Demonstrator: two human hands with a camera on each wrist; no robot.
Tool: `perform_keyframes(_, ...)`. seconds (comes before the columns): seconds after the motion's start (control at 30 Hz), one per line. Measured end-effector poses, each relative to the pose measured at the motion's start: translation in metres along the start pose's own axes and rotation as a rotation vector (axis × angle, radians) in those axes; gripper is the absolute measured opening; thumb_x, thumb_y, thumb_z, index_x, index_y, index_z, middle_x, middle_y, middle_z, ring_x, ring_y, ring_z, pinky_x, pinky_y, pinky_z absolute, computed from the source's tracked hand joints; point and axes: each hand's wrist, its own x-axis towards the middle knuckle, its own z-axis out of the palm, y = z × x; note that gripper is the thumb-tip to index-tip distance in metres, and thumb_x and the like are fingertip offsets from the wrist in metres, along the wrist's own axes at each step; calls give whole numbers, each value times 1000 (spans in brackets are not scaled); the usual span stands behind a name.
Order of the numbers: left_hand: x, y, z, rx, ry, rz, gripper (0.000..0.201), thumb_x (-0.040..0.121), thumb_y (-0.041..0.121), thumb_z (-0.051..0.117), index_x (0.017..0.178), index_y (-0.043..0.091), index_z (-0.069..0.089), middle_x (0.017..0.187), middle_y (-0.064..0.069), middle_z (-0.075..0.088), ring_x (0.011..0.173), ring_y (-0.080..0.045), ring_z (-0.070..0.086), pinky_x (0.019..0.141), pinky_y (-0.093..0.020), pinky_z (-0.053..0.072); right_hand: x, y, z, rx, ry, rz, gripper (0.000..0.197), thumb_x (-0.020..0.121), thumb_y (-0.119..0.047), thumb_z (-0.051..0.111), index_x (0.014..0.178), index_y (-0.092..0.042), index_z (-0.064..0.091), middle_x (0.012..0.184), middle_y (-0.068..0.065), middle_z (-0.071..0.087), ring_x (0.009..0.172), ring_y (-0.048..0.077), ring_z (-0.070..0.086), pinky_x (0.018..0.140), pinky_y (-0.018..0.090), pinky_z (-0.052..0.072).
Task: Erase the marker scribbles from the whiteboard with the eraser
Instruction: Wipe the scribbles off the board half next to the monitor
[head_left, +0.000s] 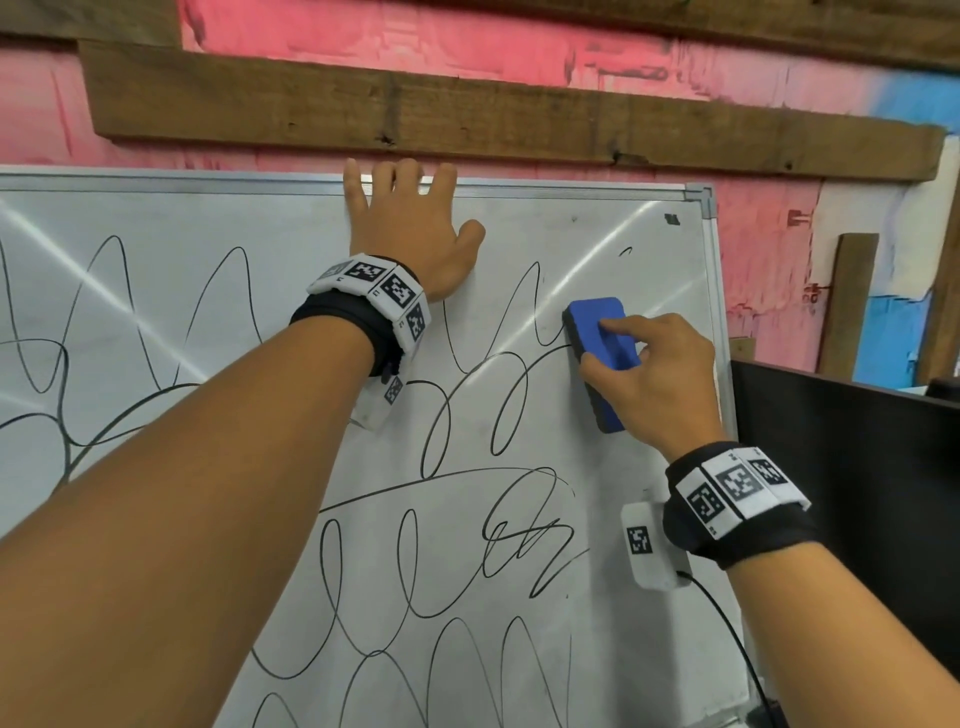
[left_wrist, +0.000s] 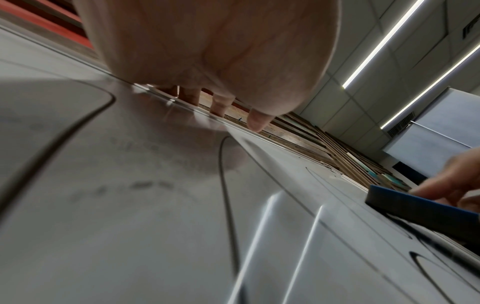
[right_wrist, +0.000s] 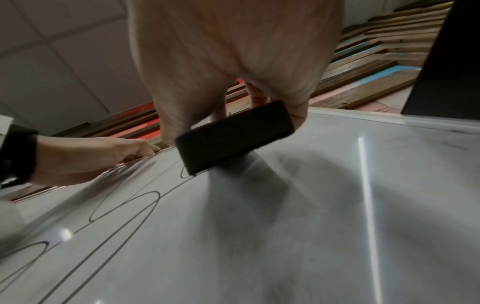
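A whiteboard (head_left: 291, 223) leans against the wall, covered with looping black marker scribbles (head_left: 447, 415). My right hand (head_left: 654, 374) grips a blue eraser (head_left: 597, 338) with a dark felt face and presses it flat on the board near the upper right. In the right wrist view the eraser (right_wrist: 233, 133) sits on a scribble loop (right_wrist: 124, 205). My left hand (head_left: 410, 228) lies on the board at its top edge, fingers hooked over the metal frame. The left wrist view shows those fingers (left_wrist: 221, 105) over the frame and the eraser (left_wrist: 420, 214) at the right.
A wooden plank (head_left: 467, 109) runs across the pink wall above the board. A dark panel (head_left: 852, 467) stands just right of the board's frame. A black cable (head_left: 737, 639) hangs from my right wrist camera. The board's right strip beside the eraser bears few marks.
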Motion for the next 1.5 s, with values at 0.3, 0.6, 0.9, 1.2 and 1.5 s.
perform_keyframes(0.3,-1,1,-1,-4,-2,-11,60,87,52,35,140,24,42,135,-7,47,133,-30,35,119,-59,0,36,-4,2,-17,58,-42,45,81,-45,75,122,-27,69,104,3,61,92,19,57,81,27,44)
perform_keyframes(0.6,-1,2,0,-5,7,-13,58,89,52,36,140,25,43,136,-7,46,133,-30,35,119,-58,0,17,-1,9,9,87,-1,46,78,-43,77,120,-27,70,103,4,60,90,20,57,82,30,49)
perform_keyframes(0.9,0,1,0,-7,1,-6,59,88,52,36,140,25,42,136,-7,46,133,-30,34,119,-59,0,69,-3,-1,11,183,56,47,85,-41,68,127,-19,69,115,9,71,98,22,64,83,18,39)
perform_keyframes(1.2,0,1,1,-11,-2,-10,60,88,52,36,141,25,42,136,-8,46,134,-30,34,119,-59,-1,8,2,3,31,58,57,48,80,-43,75,124,-25,69,104,1,62,90,21,60,84,33,52)
perform_keyframes(1.5,-2,3,-2,-7,-17,-12,58,88,52,36,139,25,42,136,-6,46,134,-30,33,119,-58,-1,48,-5,1,-25,142,36,49,86,-43,71,130,-20,66,105,10,65,84,18,53,80,24,41)
